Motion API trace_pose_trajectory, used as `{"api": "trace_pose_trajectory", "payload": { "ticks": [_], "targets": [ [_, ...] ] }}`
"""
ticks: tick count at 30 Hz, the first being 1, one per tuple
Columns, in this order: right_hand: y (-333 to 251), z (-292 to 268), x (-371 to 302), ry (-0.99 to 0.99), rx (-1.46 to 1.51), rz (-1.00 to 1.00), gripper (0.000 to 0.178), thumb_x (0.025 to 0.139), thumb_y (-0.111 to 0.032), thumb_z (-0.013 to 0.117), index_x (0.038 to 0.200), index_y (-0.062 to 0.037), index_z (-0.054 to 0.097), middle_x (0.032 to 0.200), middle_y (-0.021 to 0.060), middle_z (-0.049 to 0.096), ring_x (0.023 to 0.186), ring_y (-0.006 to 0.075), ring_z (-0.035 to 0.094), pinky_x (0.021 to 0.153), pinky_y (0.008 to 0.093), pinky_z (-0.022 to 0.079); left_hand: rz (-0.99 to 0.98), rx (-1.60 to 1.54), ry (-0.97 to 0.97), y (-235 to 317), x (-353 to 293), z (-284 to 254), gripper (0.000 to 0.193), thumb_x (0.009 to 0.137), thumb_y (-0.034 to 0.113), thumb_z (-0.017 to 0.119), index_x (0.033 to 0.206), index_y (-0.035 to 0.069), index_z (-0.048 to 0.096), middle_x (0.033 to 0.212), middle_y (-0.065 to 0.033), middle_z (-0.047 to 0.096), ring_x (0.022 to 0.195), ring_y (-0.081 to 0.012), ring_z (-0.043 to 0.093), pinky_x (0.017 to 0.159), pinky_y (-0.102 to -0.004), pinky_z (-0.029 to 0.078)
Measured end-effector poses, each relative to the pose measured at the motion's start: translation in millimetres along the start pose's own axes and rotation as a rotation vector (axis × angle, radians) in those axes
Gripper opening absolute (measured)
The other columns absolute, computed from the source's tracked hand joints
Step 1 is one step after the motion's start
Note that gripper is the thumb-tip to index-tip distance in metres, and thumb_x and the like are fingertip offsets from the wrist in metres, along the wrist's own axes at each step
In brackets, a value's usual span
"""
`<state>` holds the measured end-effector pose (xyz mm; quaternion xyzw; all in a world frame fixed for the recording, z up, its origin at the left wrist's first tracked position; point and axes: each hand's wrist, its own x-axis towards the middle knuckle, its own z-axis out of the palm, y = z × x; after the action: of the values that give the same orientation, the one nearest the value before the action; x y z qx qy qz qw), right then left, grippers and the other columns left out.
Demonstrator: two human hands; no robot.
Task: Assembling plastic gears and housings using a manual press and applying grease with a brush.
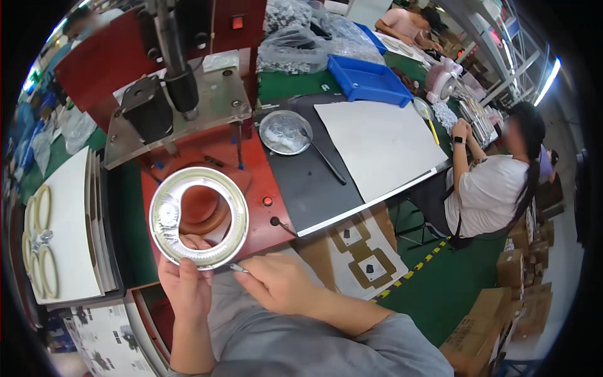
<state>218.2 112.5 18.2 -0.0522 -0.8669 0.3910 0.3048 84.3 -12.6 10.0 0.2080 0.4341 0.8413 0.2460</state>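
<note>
Holds a round white gear housing [164,234] in the left hand [183,286], over the red base [257,234] of a press [176,119], with fingers clamped on the lower rim and fingertips visible through the opening. Grips a slim metal-tipped tool [238,268] in the right hand [279,284], with fingers closed around it and the tip by the housing's lower right edge; cannot tell whether touching. Has a round metal dish [276,144] on a dark mat [301,188] right of the press, with a black stick [331,164] leaning into it. Has a white sheet [383,144] just beside, a blue tray [370,85] beyond on the green tabletop [292,85], and pale oval rings [55,276] on a white board [72,239] at far left. Has a co-worker [493,191] seated to the right, with hands together
</note>
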Motion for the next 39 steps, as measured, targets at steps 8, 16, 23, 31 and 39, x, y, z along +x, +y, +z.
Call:
{"api": "trace_pose_trajectory", "payload": {
  "ticks": [8, 16, 23, 31, 39],
  "targets": [
    [10, -6, -10, -0.024, 0.247, 0.191, 0.021, 0.098, -0.017, 0.068, 0.107, 0.0009, 0.064, 0.087, 0.0165, 0.068, 0.078, 0.0265, 0.069, 0.068, 0.0358, 0.052, -0.039, 0.058, -0.054, -10, -1, 13, 0.040, 0.096, 0.033, 0.077, 0.110, 0.000, 0.058, 0.105, -0.0150, 0.066, 0.067, -0.0095, 0.058, 0.054, -0.0218, 0.047],
    [34, -59, -26, 0.282, 0.884, 0.613, 0.040, 0.102, -0.013, 0.062, 0.139, 0.0002, 0.053, 0.121, 0.0064, 0.065, 0.102, 0.0127, 0.064, 0.086, 0.0289, 0.053, -0.354, 0.006, -0.263, -37, -6, 58, 0.036, 0.099, 0.012, 0.070, 0.131, 0.002, 0.057, 0.113, -0.0041, 0.068, 0.096, -0.0098, 0.066, 0.079, -0.0247, 0.055],
    [112, -173, -17, 0.583, 0.608, 0.637, 0.029, 0.106, -0.016, 0.058, 0.130, 0.0010, 0.059, 0.106, 0.0085, 0.069, 0.084, 0.0121, 0.066, 0.071, 0.0277, 0.054, -0.332, 0.338, -0.746, -80, -35, 65, 0.026, 0.100, 0.015, 0.069, 0.123, 0.004, 0.063, 0.108, -0.0064, 0.068, 0.089, -0.0114, 0.066, 0.077, -0.0286, 0.055],
    [323, -333, -46, 0.791, 0.475, 0.989, 0.025, 0.104, -0.031, 0.060, 0.107, -0.0063, 0.065, 0.087, 0.0062, 0.070, 0.066, 0.0131, 0.062, 0.050, 0.0261, 0.044, -0.413, 0.382, -1.107, -98, -89, 49, 0.024, 0.103, 0.020, 0.064, 0.117, 0.001, 0.067, 0.098, -0.0101, 0.072, 0.087, -0.0174, 0.069, 0.077, -0.0329, 0.056],
    [369, -366, -35, 0.736, 0.123, 1.144, 0.039, 0.096, -0.050, 0.071, 0.091, -0.0118, 0.062, 0.068, 0.0007, 0.053, 0.051, 0.0123, 0.048, 0.043, 0.0231, 0.040, -0.381, 0.466, -0.847, -98, -103, 7, 0.022, 0.100, 0.020, 0.065, 0.114, 0.003, 0.067, 0.096, -0.0121, 0.074, 0.084, -0.0209, 0.072, 0.075, -0.0349, 0.057]
  ]
}}
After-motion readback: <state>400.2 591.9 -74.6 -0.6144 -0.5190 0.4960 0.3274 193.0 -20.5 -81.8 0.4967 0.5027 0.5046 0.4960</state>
